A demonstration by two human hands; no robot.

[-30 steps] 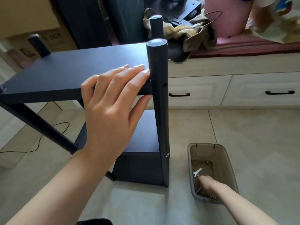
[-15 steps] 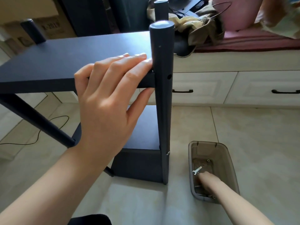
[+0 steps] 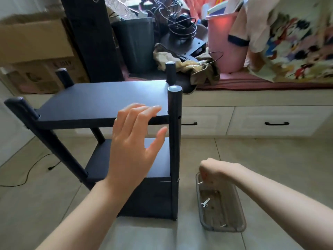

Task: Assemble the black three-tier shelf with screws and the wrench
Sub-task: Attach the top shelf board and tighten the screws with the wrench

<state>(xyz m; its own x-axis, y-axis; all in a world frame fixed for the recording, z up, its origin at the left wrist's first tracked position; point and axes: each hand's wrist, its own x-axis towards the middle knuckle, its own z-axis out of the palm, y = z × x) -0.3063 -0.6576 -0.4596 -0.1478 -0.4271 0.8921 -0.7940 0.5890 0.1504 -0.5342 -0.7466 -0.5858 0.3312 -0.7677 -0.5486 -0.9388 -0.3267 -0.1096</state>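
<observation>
From your head camera, the black shelf (image 3: 100, 103) stands on the tiled floor (image 3: 270, 168) ahead of you, its near right post (image 3: 174, 141) upright with an empty screw hole beside the top board. Your left hand (image 3: 132, 145) is spread, fingers straight and relaxed, fingertips at the top board's front edge, thumb apart below it, gripping nothing. Your right hand (image 3: 210, 168) hangs over the grey plastic tray (image 3: 239, 215), just right of the shelf's foot, fingers curled down around a small screw (image 3: 198, 183) poking out beneath them. The wrench (image 3: 205, 202) lies in the tray, with loose screws near it.
</observation>
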